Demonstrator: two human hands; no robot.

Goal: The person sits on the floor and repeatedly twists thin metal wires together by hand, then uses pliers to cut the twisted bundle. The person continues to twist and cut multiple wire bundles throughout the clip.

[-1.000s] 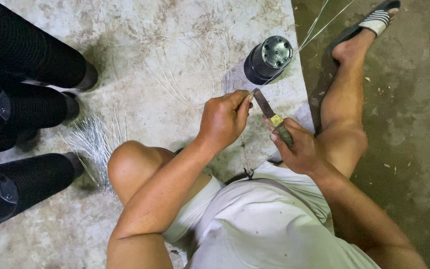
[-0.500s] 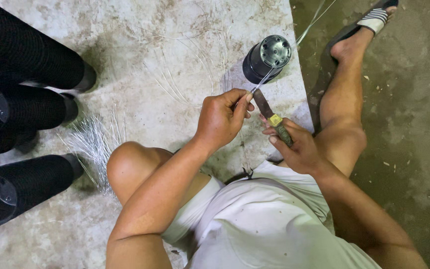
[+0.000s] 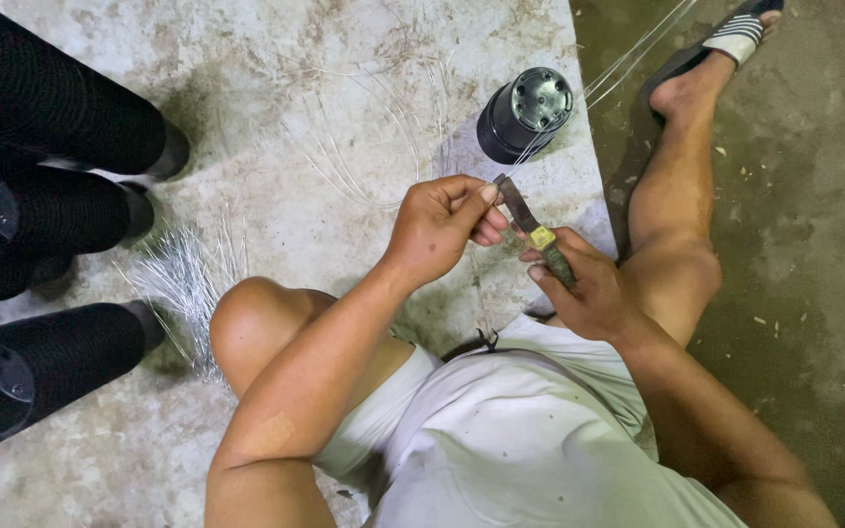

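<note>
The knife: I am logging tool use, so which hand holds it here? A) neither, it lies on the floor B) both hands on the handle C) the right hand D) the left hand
C: the right hand is closed around the handle of the knife, blade pointing up toward the small black pot, while the left hand pinches thin pale strands at the blade.

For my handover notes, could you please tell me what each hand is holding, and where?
The right hand grips a knife by its handle. The left hand pinches thin strands at their near end, beside the blade.
</note>
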